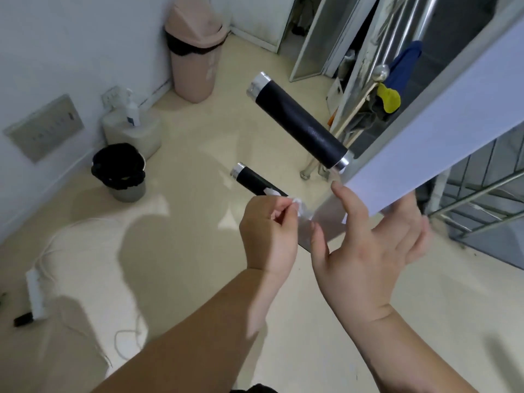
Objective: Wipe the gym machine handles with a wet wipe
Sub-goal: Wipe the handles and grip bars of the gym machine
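Two black foam handles with silver end caps stick out from a pale machine frame (442,114). The upper handle (297,120) is bare. The lower handle (252,181) runs behind my hands. My left hand (269,231) pinches a small crumpled white wet wipe (297,202) against the lower handle near its inner end. My right hand (365,248) is beside it, fingers spread, holding nothing, its fingertips near the frame's lower edge.
A pink swing-lid bin (195,49) stands in the far corner. A small black-lined bin (120,173) and a white jug with a spray bottle (131,129) sit by the left wall. A power strip (35,296) with cables lies on the floor. Steel railings (482,199) are at right.
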